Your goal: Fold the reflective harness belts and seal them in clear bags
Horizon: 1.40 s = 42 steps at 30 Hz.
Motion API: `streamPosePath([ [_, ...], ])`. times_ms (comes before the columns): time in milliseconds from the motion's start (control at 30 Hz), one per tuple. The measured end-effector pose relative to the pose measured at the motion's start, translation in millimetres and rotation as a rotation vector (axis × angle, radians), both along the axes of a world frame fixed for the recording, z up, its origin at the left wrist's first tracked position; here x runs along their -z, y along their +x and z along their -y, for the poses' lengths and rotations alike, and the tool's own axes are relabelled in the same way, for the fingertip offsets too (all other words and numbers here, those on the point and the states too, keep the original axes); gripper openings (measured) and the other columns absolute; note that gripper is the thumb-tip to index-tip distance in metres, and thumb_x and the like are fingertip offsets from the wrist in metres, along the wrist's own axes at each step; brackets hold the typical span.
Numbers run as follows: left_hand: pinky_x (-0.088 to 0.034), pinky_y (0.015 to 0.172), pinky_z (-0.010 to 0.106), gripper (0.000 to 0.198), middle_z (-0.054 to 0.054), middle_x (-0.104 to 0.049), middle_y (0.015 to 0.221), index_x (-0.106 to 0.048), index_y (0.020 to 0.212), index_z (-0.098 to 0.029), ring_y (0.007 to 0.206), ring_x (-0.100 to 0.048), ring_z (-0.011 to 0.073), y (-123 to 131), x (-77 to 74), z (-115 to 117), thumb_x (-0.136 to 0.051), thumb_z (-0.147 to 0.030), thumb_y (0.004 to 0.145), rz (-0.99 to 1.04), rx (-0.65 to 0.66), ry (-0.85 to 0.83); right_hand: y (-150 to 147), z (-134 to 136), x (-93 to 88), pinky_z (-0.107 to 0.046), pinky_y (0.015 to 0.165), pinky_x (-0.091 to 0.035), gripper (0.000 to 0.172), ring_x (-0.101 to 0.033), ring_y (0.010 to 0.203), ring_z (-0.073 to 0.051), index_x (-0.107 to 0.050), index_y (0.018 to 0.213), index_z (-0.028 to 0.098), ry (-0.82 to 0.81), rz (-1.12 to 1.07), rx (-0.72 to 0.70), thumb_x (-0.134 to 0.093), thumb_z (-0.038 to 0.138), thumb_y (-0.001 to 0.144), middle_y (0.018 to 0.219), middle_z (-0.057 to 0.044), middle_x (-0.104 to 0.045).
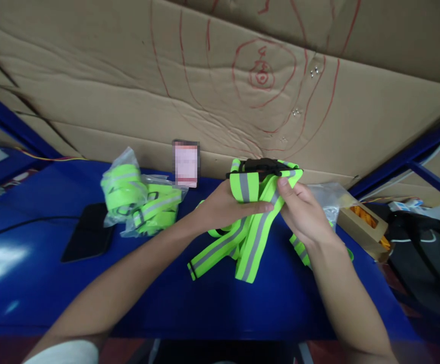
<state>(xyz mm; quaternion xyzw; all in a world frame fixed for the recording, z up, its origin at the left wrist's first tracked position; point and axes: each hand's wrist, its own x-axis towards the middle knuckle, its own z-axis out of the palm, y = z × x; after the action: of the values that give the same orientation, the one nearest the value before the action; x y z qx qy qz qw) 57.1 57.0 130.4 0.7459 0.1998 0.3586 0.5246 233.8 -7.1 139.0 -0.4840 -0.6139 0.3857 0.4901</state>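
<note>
Both hands hold a neon-green reflective strap (260, 237) with a grey stripe down its middle and black fittings at the top. My left hand (222, 205) is closed around its folded upper part, thumb stretched across the band. On the other side, my right hand (299, 207) pinches the strap between thumb and fingers near the upper right bend. Loose ends of the strap hang toward the table, one of them with a black edge. Beneath my right forearm lies another green reflective piece (300, 251), partly covered.
Bagged green straps (159, 205) lie left on the blue table (205, 308). Near them are a black phone (87, 232) and a propped card (186, 164). A cardboard box (362, 230) with orange contents stands right. A cardboard wall (110, 91) with red drawn rings rises behind.
</note>
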Motion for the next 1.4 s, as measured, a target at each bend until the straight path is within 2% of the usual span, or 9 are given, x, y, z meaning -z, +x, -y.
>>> streamPosePath([
  [133, -0.046, 0.115, 0.044, 0.058, 0.009, -0.069, 0.138, -0.064, 0.136, -0.020, 0.131, -0.061, 0.0282, -1, 10.7, -7, -0.078, -0.045, 0.086, 0.008, 0.104, -0.030, 10, -6, -4.5, -0.044, 0.100, -0.052, 0.051, -0.068, 0.106, -0.027, -0.073, 0.095, 0.022, 0.206, 0.438, 0.182, -0.046, 0.065, 0.102, 0.098, -0.008, -0.074],
  [233, -0.046, 0.114, 0.046, 0.050, 0.010, -0.071, 0.133, -0.068, 0.128, -0.019, 0.132, -0.061, 0.0299, -3, 17.2, -13, -0.076, -0.047, 0.088, -0.113, 0.177, -0.060, 23, -3, -13.8, -0.048, 0.104, -0.049, 0.046, -0.066, 0.114, -0.031, -0.072, 0.112, 0.020, 0.351, 0.676, 0.373, -0.063, 0.062, 0.094, 0.114, -0.012, -0.073],
  [333, -0.048, 0.111, 0.045, 0.042, 0.009, -0.075, 0.122, -0.072, 0.117, -0.019, 0.127, -0.063, 0.0302, -6, 20.4, -16, -0.075, -0.048, 0.087, -0.240, 0.275, 0.001, 28, 6, -24.1, -0.043, 0.105, -0.050, 0.062, -0.064, 0.123, -0.027, -0.056, 0.144, 0.024, 0.305, 0.675, 0.123, -0.070, 0.055, 0.092, 0.139, -0.011, -0.065],
  [400, -0.048, 0.110, 0.043, 0.040, 0.008, -0.075, 0.120, -0.072, 0.116, -0.020, 0.126, -0.064, 0.0292, -6, 20.9, -15, -0.074, -0.048, 0.088, -0.226, 0.305, 0.051, 26, 10, -27.8, -0.039, 0.102, -0.051, 0.046, -0.067, 0.117, -0.024, -0.063, 0.136, 0.026, 0.232, 0.683, -0.046, -0.065, 0.050, 0.097, 0.133, -0.008, -0.069],
  [600, -0.056, 0.087, 0.036, 0.045, 0.008, -0.076, 0.111, -0.069, 0.118, -0.018, 0.100, -0.071, 0.0245, -1, 21.5, -5, -0.078, -0.047, 0.085, -0.185, 0.299, -0.134, 19, 11, -29.6, -0.027, 0.060, -0.039, 0.042, -0.053, 0.064, -0.012, -0.067, 0.079, 0.019, 0.166, 0.551, 0.176, -0.060, 0.055, 0.099, 0.069, 0.001, -0.060],
  [800, -0.055, 0.080, 0.033, 0.038, 0.006, -0.074, 0.102, -0.069, 0.108, -0.017, 0.091, -0.069, 0.0221, -2, 15.9, 2, -0.080, -0.043, 0.082, -0.183, 0.379, -0.191, 27, 8, -26.4, -0.024, 0.048, -0.038, 0.036, -0.048, 0.053, -0.011, -0.068, 0.097, 0.023, -0.067, 0.281, 0.105, -0.065, 0.058, 0.094, 0.066, 0.003, -0.058],
  [1000, -0.053, 0.090, 0.033, 0.031, 0.004, -0.075, 0.104, -0.069, 0.107, -0.017, 0.097, -0.068, 0.0208, -2, 15.4, -3, -0.077, -0.038, 0.086, -0.156, 0.325, -0.078, 21, 2, -18.2, -0.037, 0.093, -0.054, 0.027, -0.070, 0.105, -0.022, -0.073, 0.113, 0.024, 0.256, 0.591, 0.161, -0.056, 0.043, 0.103, 0.113, -0.007, -0.075],
  [1167, -0.053, 0.093, 0.036, 0.032, 0.005, -0.075, 0.106, -0.070, 0.105, -0.016, 0.100, -0.067, 0.0225, 1, 20.8, -4, -0.079, -0.035, 0.081, -0.128, 0.243, -0.097, 8, 14, -21.8, -0.044, 0.106, -0.052, 0.051, -0.067, 0.125, -0.030, -0.062, 0.144, 0.026, 0.168, 0.768, 0.017, -0.061, 0.052, 0.099, 0.137, -0.008, -0.070],
  [1400, -0.058, 0.088, 0.039, 0.038, 0.008, -0.079, 0.095, -0.073, 0.098, -0.015, 0.092, -0.076, 0.0263, 11, 23.0, 8, -0.091, -0.033, 0.069, 0.103, 0.335, -0.729, 7, 2, -16.6, -0.037, 0.088, -0.055, 0.045, -0.075, 0.103, -0.028, -0.072, 0.127, 0.022, 0.239, 0.800, 0.131, -0.067, 0.054, 0.095, 0.116, -0.008, -0.078],
])
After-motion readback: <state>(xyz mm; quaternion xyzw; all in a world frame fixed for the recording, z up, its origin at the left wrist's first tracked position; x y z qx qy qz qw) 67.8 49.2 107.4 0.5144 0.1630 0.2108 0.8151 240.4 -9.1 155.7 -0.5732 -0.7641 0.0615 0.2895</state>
